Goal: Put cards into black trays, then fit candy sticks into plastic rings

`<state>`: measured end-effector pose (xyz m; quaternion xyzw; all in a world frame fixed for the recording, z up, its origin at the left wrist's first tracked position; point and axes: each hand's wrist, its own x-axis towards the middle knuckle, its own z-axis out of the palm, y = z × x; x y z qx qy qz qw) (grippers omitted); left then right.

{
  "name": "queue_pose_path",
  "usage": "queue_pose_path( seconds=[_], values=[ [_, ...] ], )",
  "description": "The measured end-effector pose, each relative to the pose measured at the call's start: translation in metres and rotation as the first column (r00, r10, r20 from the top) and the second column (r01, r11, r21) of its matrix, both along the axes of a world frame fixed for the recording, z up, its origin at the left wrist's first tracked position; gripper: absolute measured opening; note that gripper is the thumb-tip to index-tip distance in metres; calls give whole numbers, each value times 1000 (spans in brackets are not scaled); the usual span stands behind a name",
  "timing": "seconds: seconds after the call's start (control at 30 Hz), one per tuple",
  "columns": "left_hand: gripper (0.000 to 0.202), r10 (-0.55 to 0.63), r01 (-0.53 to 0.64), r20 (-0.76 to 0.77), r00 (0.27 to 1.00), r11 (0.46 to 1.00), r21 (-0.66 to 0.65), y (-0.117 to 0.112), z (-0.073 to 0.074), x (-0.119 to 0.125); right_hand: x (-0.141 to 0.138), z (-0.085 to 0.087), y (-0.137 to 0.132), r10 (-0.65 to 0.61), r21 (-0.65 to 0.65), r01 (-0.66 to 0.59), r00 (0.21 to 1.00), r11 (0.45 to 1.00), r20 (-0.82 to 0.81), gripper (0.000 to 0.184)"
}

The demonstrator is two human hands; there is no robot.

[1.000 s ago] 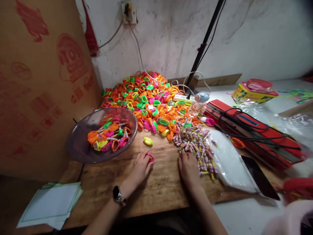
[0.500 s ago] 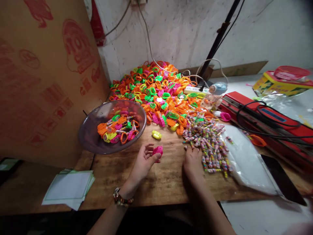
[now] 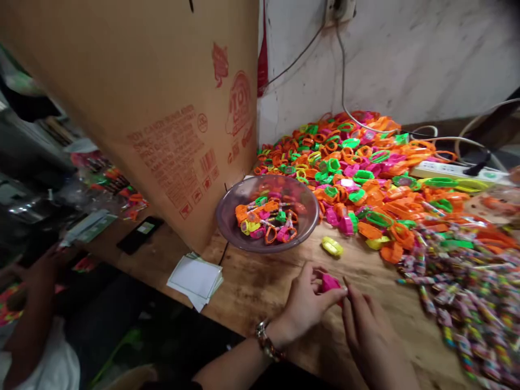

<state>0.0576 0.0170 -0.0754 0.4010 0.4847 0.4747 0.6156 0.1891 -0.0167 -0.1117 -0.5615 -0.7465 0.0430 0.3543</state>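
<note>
**Changed**
- View: it has swung left since half a second ago. The red machine is out of the picture, and a person's arm (image 3: 34,295) now shows at the far left, apart from the worker's own hands.
- Right hand (image 3: 368,325): it was at the edge of the candy rolls (image 3: 459,271) and has come across to meet the left. Its fingertips are drawn together at the pink piece. Whether the grip holds a roll cannot be told.
- Left hand (image 3: 303,303): watch on the wrist, grip pinching the pink piece, as before.
- Pink piece (image 3: 330,283): held just above the desk (image 3: 260,287), near its front edge, between the two hands.
- Judged: the reach to the sweets is over, and the work now sits at the pink piece, with both hands on it.

**Around**
- Cardboard box (image 3: 162,108): upright at the left and printed in red.
- Heap of plastic rings (image 3: 365,162): orange, green and pink, against the wall.
- Bowl (image 3: 227,216): beside the box, part filled with mixed pieces.
- Stack of paper (image 3: 195,276): hangs over the desk edge.
- Power strip (image 3: 447,171): behind the heap.
- Phone (image 3: 140,234): on the lower surface at the left.
- Yellow piece (image 3: 332,247): lies alone, between the bowl and the hands.

**In the way**
- Nothing lies between the hands. The yellow piece is near them, just behind.
</note>
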Motion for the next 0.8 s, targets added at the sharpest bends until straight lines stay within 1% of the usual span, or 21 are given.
queue_pose_path(
  seconds=[0.1,0.2,0.3,0.37,0.4,0.57,0.67,0.73,0.8],
  values=[
    [47,-10,11,-22,1000,999,31,-2,6,-4,-1,6,-2,-35,32,32,996,999,79,43],
    [31,-22,32,-112,993,995,90,-4,11,-4,-6,13,-5,-118,55,108,966,993,232,44],
    [23,22,26,-285,958,986,163,-9,16,-2,-11,15,-9,-211,100,188,908,977,362,41],
    [20,78,5,-407,910,980,199,-12,19,-1,-11,15,-10,-263,135,228,883,964,389,43],
    [18,93,3,-443,892,977,211,-13,21,-1,-10,15,-11,-275,143,237,875,961,398,44],
    [16,72,61,-495,866,967,247,-18,32,-3,-8,21,-13,-254,152,208,875,966,412,42],
    [15,78,71,-521,850,963,260,-20,33,-5,-9,22,-15,-284,188,227,878,956,385,41],
    [15,59,76,-498,865,966,246,-21,30,-5,-8,20,-17,-292,189,235,876,953,385,40],
    [16,46,52,-422,905,974,219,-22,25,-5,-7,16,-18,-275,181,218,871,959,408,39]
  ],
)
